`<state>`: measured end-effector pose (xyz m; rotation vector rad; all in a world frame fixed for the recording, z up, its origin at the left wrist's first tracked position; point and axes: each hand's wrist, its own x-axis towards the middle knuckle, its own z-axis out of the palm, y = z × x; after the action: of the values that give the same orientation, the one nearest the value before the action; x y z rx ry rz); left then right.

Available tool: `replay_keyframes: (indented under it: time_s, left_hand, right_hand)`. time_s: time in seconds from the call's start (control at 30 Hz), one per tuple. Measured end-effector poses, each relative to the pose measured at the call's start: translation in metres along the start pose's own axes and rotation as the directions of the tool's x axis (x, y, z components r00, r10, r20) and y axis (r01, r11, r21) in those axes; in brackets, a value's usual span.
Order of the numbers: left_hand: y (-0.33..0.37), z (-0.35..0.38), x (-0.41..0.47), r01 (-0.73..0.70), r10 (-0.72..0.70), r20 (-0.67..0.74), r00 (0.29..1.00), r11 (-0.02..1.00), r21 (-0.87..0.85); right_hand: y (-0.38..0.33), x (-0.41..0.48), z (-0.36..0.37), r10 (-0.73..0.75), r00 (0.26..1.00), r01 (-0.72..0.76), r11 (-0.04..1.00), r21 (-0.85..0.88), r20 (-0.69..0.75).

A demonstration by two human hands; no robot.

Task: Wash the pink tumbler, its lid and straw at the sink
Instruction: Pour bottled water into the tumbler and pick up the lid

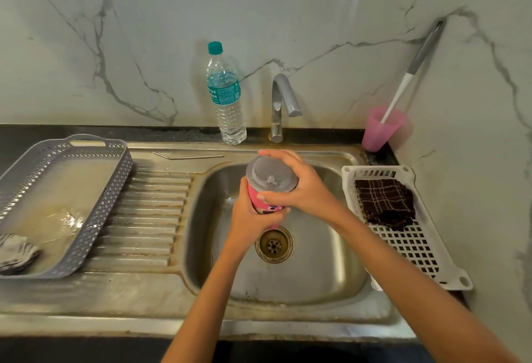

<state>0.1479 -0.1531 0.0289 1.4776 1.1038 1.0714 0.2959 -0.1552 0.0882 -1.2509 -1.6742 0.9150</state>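
Your left hand [253, 221] is wrapped round the body of the pink tumbler [263, 204], holding it lid end up above the sink [331, 262], just over its drain [274, 244]; your right hand [302, 190] curls over the grey lid [270, 174], fingers clasping its rim, and the lid sits on the tumbler; the metal straw [188, 156] lies flat on the ledge behind the sink, toward its left; the tap [283, 97] and 1 water bottle [226, 97] stand behind the sink; a grey basket [115, 190] rests on the drainboard left of the sink; a white basket [426, 253] with a dark checked cloth [385, 201] lies right of it; 1 pink cup [380, 132] holding a brush [403, 86] stands at the sink's back right corner.
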Motion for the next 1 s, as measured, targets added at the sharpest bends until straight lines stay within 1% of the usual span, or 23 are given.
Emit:
replay_keyframes:
  time_s: [0.17,0.3,0.4,0.47,0.53,0.63,0.7,0.8,0.83,0.93,0.97,1.0]
  left_hand:
    - [0.005,0.002,-0.001,0.003,-0.002,-0.030,1.000,0.999,0.040]
    - [0.004,0.006,-0.002,0.006,0.001,-0.096,0.995,0.997,0.074]
    - [0.004,0.004,-0.005,0.009,-0.002,-0.106,0.994,0.998,0.066]
    - [0.004,0.000,-0.007,0.012,-0.004,-0.108,0.994,0.997,0.072]
    - [0.002,-0.005,-0.010,0.024,-0.014,-0.116,0.993,0.996,0.083]
    - [-0.007,-0.017,-0.012,0.049,-0.037,-0.124,0.992,0.994,0.094]
    - [-0.013,-0.030,-0.013,0.072,-0.062,-0.140,0.988,0.995,0.064]
    - [-0.021,-0.049,-0.009,0.075,-0.072,-0.202,0.977,0.997,0.009]
    - [-0.023,-0.055,-0.007,0.066,-0.064,-0.227,0.972,0.998,0.001]
    - [-0.027,-0.078,0.007,0.068,-0.071,-0.294,0.953,0.998,-0.017]
    - [-0.030,-0.086,0.012,0.073,-0.077,-0.307,0.948,0.997,-0.025]
    - [-0.033,-0.093,0.017,0.075,-0.082,-0.317,0.945,0.997,-0.034]
  right_hand:
    - [0.002,-0.003,0.016,-0.005,0.982,0.006,1.000,0.001,-0.190]
    - [-0.004,-0.007,0.035,0.014,0.941,-0.007,1.000,0.021,-0.338]
    - [-0.009,-0.010,0.045,0.041,0.921,-0.022,0.998,0.054,-0.388]
    - [-0.010,-0.013,0.049,0.053,0.928,-0.036,0.998,0.054,-0.370]
    - [-0.009,-0.014,0.052,0.059,0.946,-0.050,0.998,0.037,-0.320]
    - [-0.009,-0.010,0.054,0.089,0.980,-0.086,0.996,0.028,-0.178]
    - [-0.010,-0.001,0.058,0.139,0.987,-0.134,0.989,0.067,-0.082]
    - [-0.013,0.022,0.070,0.218,0.975,-0.222,0.959,0.176,0.041]
    - [-0.012,0.033,0.074,0.242,0.969,-0.245,0.947,0.207,0.043]
    - [-0.003,0.083,0.084,0.305,0.950,-0.285,0.932,0.223,-0.061]
    - [0.004,0.101,0.088,0.303,0.949,-0.286,0.943,0.168,-0.085]
    - [0.013,0.117,0.093,0.288,0.953,-0.282,0.957,0.071,-0.093]
